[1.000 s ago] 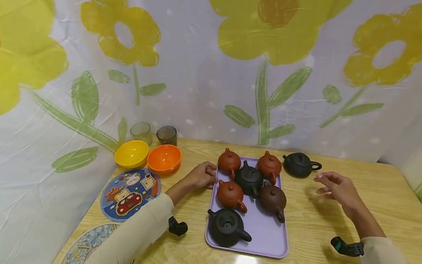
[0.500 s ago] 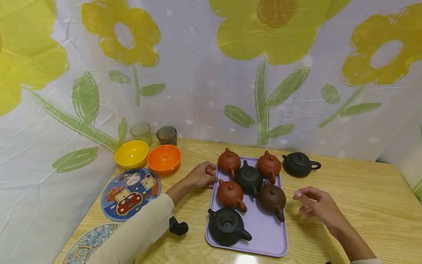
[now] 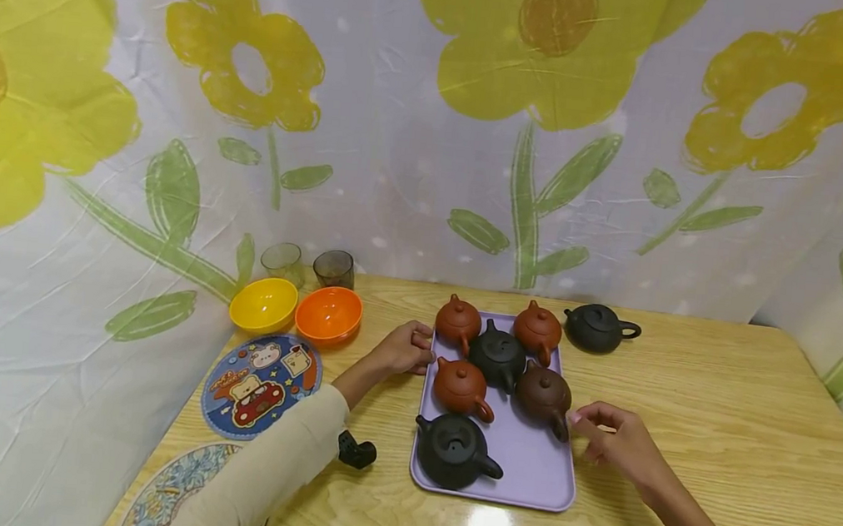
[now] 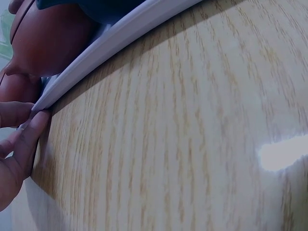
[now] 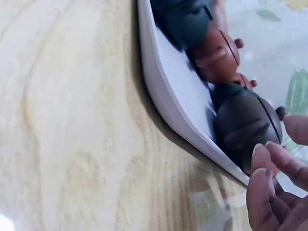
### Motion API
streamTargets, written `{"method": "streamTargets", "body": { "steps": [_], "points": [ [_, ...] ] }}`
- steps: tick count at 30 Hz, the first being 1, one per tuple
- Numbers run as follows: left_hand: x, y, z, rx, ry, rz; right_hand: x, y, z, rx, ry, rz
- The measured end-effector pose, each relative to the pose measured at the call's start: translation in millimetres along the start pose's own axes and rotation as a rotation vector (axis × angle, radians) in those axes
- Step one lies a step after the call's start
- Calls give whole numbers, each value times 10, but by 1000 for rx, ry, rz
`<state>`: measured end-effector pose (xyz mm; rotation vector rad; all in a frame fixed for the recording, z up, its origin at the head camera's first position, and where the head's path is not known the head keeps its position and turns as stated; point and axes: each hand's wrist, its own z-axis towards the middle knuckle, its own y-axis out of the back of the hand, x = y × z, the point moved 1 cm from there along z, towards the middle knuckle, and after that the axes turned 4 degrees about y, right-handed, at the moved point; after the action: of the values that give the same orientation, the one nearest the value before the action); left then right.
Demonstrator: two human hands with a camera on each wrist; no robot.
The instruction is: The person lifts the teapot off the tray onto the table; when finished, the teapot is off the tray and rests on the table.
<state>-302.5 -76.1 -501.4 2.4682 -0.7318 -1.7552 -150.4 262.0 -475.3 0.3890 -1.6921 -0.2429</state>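
Observation:
A lilac tray [image 3: 523, 472] on the table bears several teapots. At its far end are two reddish-brown teapots [image 3: 458, 323], with a black teapot [image 3: 497, 358] between and below them. Another reddish-brown teapot [image 3: 460, 387] and a dark brown teapot [image 3: 544, 393] sit mid-tray; a second black teapot [image 3: 453, 454] is at the near left corner. My left hand [image 3: 402, 348] pinches the tray's left rim, thumb above and finger below in the left wrist view. My right hand [image 3: 620, 439] hovers by the dark brown teapot's handle, thumb and fingers apart, holding nothing.
A black teapot [image 3: 600, 329] stands on the table beyond the tray's far right corner. To the left are a yellow bowl [image 3: 263, 306], an orange bowl [image 3: 329, 317], two glasses [image 3: 334, 270], a blue round mat [image 3: 260, 387] and a patterned round mat [image 3: 168, 491]. A flowered curtain [image 3: 370, 167] hangs behind.
My right hand has moved left and nearer, from beside the black teapot off the tray to the dark brown teapot's handle. The left hand and the tray have stayed put.

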Motion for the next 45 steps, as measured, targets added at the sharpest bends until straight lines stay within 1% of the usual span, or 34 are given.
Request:
{"method": "streamTargets", "body": {
  "steps": [9,15,19,29,34,42,45],
  "points": [
    [0,2,14,4,-2,0,-1,-110,11,-38,-25,-29],
    [12,1,14,7,6,-2,4,-169,25,-26,5,-52],
    [15,-3,14,7,3,-1,6,-187,35,-35,14,-60],
    [15,-11,21,-5,3,29,17,-221,37,-22,-11,-75],
    [22,-11,28,2,-4,16,33,-245,32,-24,-7,-74],
    [18,-9,19,8,5,28,61,-264,3,-14,-34,-85],
    [18,-4,18,6,3,16,78,-263,-1,-17,-38,-78]
  ]
}}
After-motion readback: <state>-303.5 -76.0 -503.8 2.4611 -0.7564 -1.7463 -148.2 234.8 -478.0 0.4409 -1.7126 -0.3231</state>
